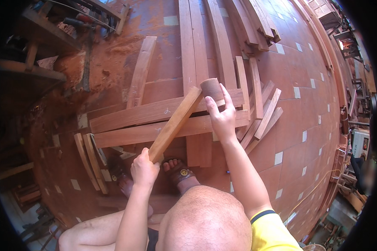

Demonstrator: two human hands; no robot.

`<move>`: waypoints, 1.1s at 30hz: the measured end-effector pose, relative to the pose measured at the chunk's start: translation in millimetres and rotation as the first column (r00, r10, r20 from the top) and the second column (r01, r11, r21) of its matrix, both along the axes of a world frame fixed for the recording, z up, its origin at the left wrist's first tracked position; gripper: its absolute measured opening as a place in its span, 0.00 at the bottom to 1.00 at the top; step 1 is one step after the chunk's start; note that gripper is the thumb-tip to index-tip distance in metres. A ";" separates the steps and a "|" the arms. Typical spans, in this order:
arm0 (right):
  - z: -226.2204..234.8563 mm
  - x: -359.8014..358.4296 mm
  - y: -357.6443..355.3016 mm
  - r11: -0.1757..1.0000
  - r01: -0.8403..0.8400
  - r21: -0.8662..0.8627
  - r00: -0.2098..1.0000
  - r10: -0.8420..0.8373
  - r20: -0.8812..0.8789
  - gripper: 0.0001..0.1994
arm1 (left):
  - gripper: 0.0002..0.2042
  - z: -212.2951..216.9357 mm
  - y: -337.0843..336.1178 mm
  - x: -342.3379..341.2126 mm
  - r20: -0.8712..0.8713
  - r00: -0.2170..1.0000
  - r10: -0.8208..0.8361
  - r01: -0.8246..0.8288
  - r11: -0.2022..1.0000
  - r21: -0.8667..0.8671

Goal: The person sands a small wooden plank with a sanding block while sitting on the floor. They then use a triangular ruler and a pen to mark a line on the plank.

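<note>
A square wooden bar point(176, 122) slants up and away from me, its lower end wrapped in the fingers of my left hand point(144, 169). At the bar's far end, my right hand point(223, 119) grips a brown block with a rounded side, which looks like a sanding block point(212, 89). The block is close beside the bar's tip; whether they touch I cannot tell. Beneath the bar two planks lie crosswise, an upper plank point(142, 113) and a lower plank point(167, 131), both with light chalk marks. They rest across other boards.
Long boards point(194, 46) stretch away on the tiled floor point(289, 134). Several short strips point(266, 113) fan out at the right, and more strips point(90, 161) lie at the left by my feet. A wooden bench point(33, 69) and sawdust point(109, 62) are at the far left.
</note>
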State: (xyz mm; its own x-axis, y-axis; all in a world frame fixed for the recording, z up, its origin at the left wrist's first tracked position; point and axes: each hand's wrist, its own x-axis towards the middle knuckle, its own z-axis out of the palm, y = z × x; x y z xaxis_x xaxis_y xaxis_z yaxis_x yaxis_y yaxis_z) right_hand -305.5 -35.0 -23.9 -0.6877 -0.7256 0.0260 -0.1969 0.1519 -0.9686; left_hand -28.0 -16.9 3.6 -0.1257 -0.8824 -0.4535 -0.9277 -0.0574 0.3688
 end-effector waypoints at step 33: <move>319.9 84.4 -90.1 0.822 -0.548 0.154 0.784 0.569 -0.250 0.37 | 0.24 -5.6 -42.4 -35.0 -0.652 0.757 -0.038 -0.452 0.690 -0.565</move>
State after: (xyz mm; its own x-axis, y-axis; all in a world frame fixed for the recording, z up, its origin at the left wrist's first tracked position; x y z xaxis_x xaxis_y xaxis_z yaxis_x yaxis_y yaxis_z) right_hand -221.1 -125.1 296.1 -0.1339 -0.9874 0.0849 -0.5217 -0.0026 -0.8531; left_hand -63.0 -59.3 -2.0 0.0899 -0.9321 0.3509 -0.5028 0.2616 0.8239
